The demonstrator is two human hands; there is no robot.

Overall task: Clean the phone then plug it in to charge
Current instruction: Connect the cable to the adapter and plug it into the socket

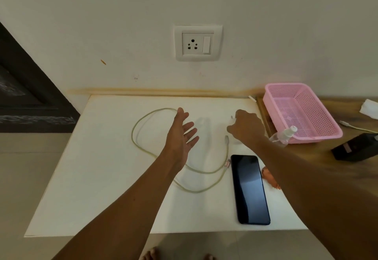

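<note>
A black phone (250, 189) lies screen up on the white table (102, 178), near its front right. To its left a pale green charging cable (141, 124) curls in a loop, with both connector ends lying close to the phone's top. My left hand (182, 135) hovers open, palm to the right, over the loop. My right hand (245, 126) is closed around a small white charger adapter, and two metal pins poke out at its left side. An orange cloth (270, 178) lies right of the phone, partly hidden by my right forearm. A white wall socket (196, 43) sits above the table.
A clear spray bottle (284, 135) leans against a pink plastic basket (300, 110) on the wooden counter at the right. Farther right are a black box (356, 147), a white tissue (370, 106) and another white cable (358, 127). A dark door frame stands at the left.
</note>
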